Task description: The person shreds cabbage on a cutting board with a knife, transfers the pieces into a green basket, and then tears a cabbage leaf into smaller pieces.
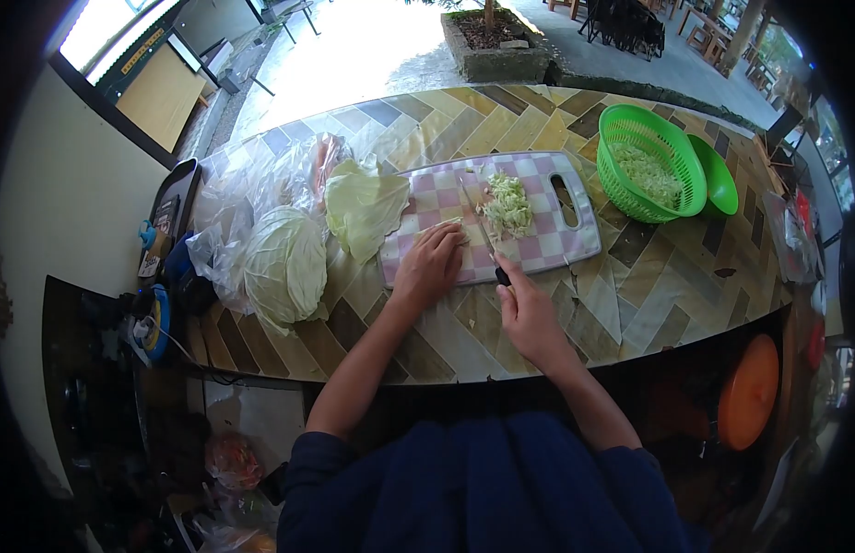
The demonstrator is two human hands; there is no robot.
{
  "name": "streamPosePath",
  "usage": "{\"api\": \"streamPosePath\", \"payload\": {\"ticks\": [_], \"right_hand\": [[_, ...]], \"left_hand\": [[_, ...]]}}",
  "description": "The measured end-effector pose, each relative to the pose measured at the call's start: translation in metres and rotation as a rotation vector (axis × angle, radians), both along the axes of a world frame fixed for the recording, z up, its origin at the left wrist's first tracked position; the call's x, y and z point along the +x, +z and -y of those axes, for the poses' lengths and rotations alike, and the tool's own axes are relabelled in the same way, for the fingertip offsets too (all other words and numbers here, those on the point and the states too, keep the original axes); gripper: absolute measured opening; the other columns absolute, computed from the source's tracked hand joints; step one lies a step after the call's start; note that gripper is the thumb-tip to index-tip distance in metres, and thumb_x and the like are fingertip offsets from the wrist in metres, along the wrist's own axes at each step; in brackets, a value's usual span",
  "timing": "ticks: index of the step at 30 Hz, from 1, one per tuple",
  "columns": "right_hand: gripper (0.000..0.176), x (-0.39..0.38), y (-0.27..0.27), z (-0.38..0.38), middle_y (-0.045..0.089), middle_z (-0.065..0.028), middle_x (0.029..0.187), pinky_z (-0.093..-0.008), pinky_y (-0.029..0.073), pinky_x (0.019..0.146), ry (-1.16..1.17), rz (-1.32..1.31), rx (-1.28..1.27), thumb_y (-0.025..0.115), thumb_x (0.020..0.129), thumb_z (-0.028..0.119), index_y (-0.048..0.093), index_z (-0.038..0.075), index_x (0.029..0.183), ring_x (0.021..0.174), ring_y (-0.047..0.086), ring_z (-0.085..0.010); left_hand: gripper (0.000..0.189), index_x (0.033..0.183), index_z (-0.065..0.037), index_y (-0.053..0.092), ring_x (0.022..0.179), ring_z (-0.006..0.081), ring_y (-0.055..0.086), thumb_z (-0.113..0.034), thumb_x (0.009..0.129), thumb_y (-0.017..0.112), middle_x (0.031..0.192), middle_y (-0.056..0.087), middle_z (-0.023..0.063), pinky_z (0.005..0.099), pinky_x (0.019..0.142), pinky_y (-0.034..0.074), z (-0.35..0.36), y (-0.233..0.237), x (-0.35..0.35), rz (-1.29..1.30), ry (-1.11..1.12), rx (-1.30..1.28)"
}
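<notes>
- The left hand [430,265] lies on the near left part of the cutting board [575,244]. Its fingers are curled and their tips pin down a pale cabbage strip [443,224], which pokes out at the hand's 12 o'clock.
- The right hand [530,318] is closed around the black handle of a knife [483,235]. The blade runs away from it toward 11 o'clock, across the board and just to the right of the left hand's fingers.
- The shredded cabbage [508,205] sits in a small heap on the board, at 1 o'clock from the left hand and just right of the blade.
- A loose cabbage leaf [363,207] overlaps the board's left edge, at 10 o'clock from the left hand.
- A cabbage head [284,265] rests at the left hand's 9 o'clock, partly on a clear plastic bag [252,184].
- A green colander [630,124] holding more shreds stands at the board's 2 o'clock, in a green bowl [718,175].
- Everything stands on a tiled counter [648,295].
</notes>
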State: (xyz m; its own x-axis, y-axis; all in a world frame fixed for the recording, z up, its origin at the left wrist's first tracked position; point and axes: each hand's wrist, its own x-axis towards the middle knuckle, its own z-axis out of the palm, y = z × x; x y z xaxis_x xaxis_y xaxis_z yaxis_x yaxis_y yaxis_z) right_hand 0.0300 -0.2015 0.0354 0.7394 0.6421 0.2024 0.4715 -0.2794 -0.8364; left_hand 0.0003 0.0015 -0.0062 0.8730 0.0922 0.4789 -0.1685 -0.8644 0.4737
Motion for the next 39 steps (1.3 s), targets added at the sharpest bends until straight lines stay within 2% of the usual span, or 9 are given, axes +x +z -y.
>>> {"api": "streamPosePath", "payload": {"ticks": [8,20,26,29,32,35,39], "right_hand": [[0.045,-0.017,-0.005,-0.006,0.059,-0.03,0.11,-0.0505,0.046,0.086,0.032,-0.047,-0.059,0.047,0.096,0.008,0.04,0.001,0.14,0.1,0.058,-0.0473],[0.049,-0.005,-0.026,-0.036,0.058,-0.0288,0.1,-0.054,0.05,0.076,-0.015,0.025,-0.231,0.045,0.097,0.012,0.036,0.009,0.144,0.087,0.061,-0.0479],[0.05,-0.012,-0.014,-0.009,0.058,-0.026,0.103,-0.0523,0.051,0.074,0.009,0.115,-0.381,0.045,0.097,0.014,0.035,0.013,0.146,0.086,0.062,-0.0473],[0.05,-0.006,0.001,0.002,0.058,-0.0256,0.102,-0.0506,0.051,0.076,-0.008,0.058,-0.451,0.046,0.097,0.013,0.036,0.015,0.146,0.089,0.061,-0.0466],[0.05,0.018,-0.029,0.004,0.057,-0.0253,0.1,-0.0495,0.049,0.079,0.044,0.131,-0.101,0.047,0.096,0.012,0.038,0.015,0.145,0.091,0.059,-0.0453],[0.047,0.002,-0.011,0.007,0.059,-0.0246,0.1,-0.0456,0.047,0.083,0.09,0.05,-0.158,0.048,0.095,0.007,0.041,0.008,0.142,0.092,0.059,-0.042],[0.047,-0.007,-0.005,0.011,0.06,-0.0247,0.101,-0.0455,0.046,0.083,0.091,0.014,-0.217,0.048,0.096,0.007,0.042,0.007,0.142,0.093,0.058,-0.0424]], "left_hand": [[0.018,0.102,0.001,0.064,0.114,0.034,0.058,-0.009,0.088,0.059,0.116,0.064,0.0176,0.0418,0.1,0.045,0.001,0.001,0.001,0.029,-0.011,0.005],[0.02,0.103,0.002,0.063,0.113,0.0358,0.058,-0.008,0.088,0.058,0.116,0.063,0.0185,0.0426,0.097,0.047,0.0,0.001,0.002,-0.002,0.006,0.005],[0.02,0.104,0.001,0.063,0.111,0.0355,0.059,-0.008,0.088,0.057,0.116,0.063,0.0179,0.0416,0.094,0.048,0.003,0.007,-0.002,-0.012,0.005,-0.017],[0.021,0.106,0.001,0.063,0.112,0.0351,0.059,-0.007,0.088,0.056,0.117,0.062,0.0175,0.0416,0.095,0.048,0.004,0.008,-0.002,-0.006,0.022,-0.039],[0.021,0.106,0.001,0.064,0.11,0.0355,0.06,-0.007,0.089,0.057,0.116,0.063,0.0177,0.0418,0.093,0.049,0.003,0.007,-0.002,0.015,0.01,-0.025],[0.02,0.105,0.002,0.064,0.106,0.0363,0.061,-0.008,0.089,0.057,0.114,0.064,0.0185,0.042,0.091,0.05,0.003,0.005,-0.002,0.033,0.006,-0.046],[0.019,0.104,0.002,0.064,0.104,0.0371,0.062,-0.008,0.089,0.058,0.113,0.064,0.0194,0.0423,0.089,0.051,0.002,0.004,-0.001,0.04,0.01,-0.056]]}}
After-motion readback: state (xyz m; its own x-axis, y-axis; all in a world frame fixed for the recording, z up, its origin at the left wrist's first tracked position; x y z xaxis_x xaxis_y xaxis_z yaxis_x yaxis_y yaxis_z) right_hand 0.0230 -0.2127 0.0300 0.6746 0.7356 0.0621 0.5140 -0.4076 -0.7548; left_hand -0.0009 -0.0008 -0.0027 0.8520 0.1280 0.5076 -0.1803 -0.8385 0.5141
